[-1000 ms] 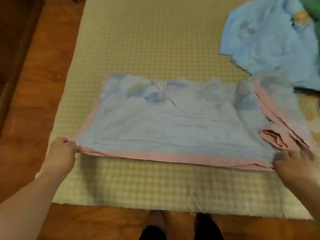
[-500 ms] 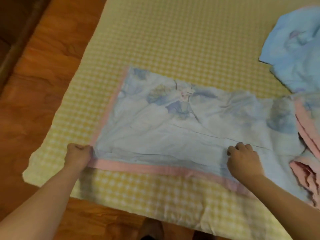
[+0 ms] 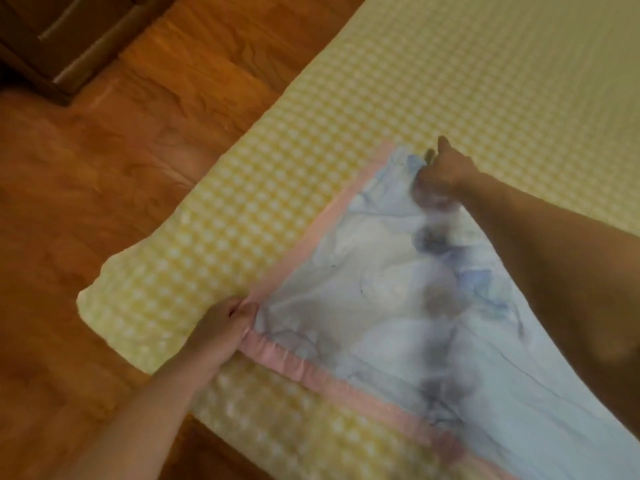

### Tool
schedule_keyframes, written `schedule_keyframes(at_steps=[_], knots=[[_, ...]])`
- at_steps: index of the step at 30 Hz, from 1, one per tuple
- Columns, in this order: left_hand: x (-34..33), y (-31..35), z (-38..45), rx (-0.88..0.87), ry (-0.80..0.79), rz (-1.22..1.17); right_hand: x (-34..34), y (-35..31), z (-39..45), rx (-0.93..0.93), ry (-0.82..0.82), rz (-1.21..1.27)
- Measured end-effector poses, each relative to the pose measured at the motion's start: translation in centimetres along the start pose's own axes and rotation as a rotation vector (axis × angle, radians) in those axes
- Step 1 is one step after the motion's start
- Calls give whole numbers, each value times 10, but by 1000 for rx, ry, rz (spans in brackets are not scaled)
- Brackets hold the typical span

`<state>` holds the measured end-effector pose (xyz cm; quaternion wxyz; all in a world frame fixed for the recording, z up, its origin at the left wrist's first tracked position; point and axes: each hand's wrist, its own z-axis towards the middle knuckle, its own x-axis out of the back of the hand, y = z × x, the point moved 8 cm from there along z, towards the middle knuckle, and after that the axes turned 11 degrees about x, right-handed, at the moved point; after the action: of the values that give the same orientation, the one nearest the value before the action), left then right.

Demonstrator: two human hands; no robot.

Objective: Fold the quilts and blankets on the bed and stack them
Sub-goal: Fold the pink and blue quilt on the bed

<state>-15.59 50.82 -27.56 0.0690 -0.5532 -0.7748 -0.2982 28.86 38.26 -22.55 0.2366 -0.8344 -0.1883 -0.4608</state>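
Note:
A light blue quilt (image 3: 374, 292) with a pink border and faint floral print lies folded flat on the yellow checked bed sheet (image 3: 433, 81). My left hand (image 3: 225, 327) pinches the quilt's near left corner at the pink edge. My right hand (image 3: 443, 169) reaches across to the far left corner and grips the cloth there, my forearm passing over the quilt. The quilt runs off the frame at the lower right.
The bed's left corner (image 3: 104, 292) sits low beside a reddish wooden floor (image 3: 104, 168). Dark wooden furniture (image 3: 52, 36) stands at the top left. Bare checked sheet stretches beyond the quilt toward the top right.
My right hand left the quilt's near right edge and travelled across to its far left corner. My left hand kept hold of the near left corner. The view swung left, and the other blue quilt dropped out of sight.

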Motion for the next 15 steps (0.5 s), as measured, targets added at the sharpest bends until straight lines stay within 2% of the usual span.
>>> schedule_keyframes(at_steps=[3, 4, 6, 8, 9, 11, 13, 14, 15], knots=[[15, 9, -4, -39, 65, -7, -11, -9, 22, -49, -97, 5], [25, 18, -6, -55, 77, -18, -4, -14, 31, -29, -62, -20], [60, 39, -4, -87, 147, -41, 32, -38, 50, 50, 152, -19], [107, 65, 8, -140, 299, -3, 71, -66, 65, 146, 364, 74], [128, 76, 19, -156, 357, 13, 83, -78, 73, 188, 419, 102], [148, 89, 46, -166, 409, 49, 87, -97, 82, 216, 442, 106], [143, 86, 64, -78, 479, 238, 74, -110, 69, 221, 428, 33], [134, 89, 60, -76, 566, 351, 63, -112, 54, 240, 445, 34], [120, 96, 48, -157, 657, 413, 50, -109, 33, 278, 474, 70]])
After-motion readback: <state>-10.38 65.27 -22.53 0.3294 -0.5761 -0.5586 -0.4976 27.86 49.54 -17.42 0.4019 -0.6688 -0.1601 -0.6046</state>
